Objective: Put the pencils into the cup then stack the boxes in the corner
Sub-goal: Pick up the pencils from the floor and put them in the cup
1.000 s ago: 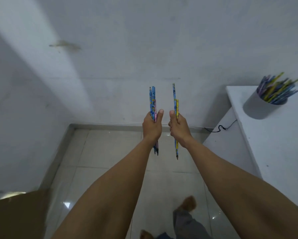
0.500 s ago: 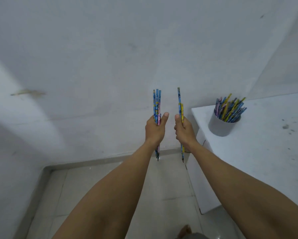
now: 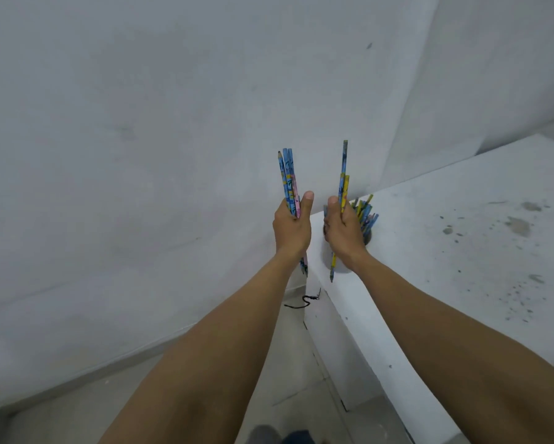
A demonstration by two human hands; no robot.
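Observation:
My left hand (image 3: 291, 230) is shut on a bundle of blue and pink pencils (image 3: 288, 177) held upright, just left of the white table's corner. My right hand (image 3: 343, 232) grips two pencils (image 3: 344, 174), one blue and one yellow, also upright. Right behind my right hand stands the grey cup (image 3: 368, 236), mostly hidden by the hand, with several pencils (image 3: 365, 211) sticking out of it. No boxes are in view.
The white table (image 3: 461, 251) fills the right side, its top speckled with dark spots. A black cable (image 3: 303, 302) hangs by the table's left edge. White walls meet in a corner behind the table. Tiled floor (image 3: 269, 379) lies below.
The view swung right and the table came closer. Both hands, still holding pencils, now sit at the table's corner, with the right hand in front of the cup.

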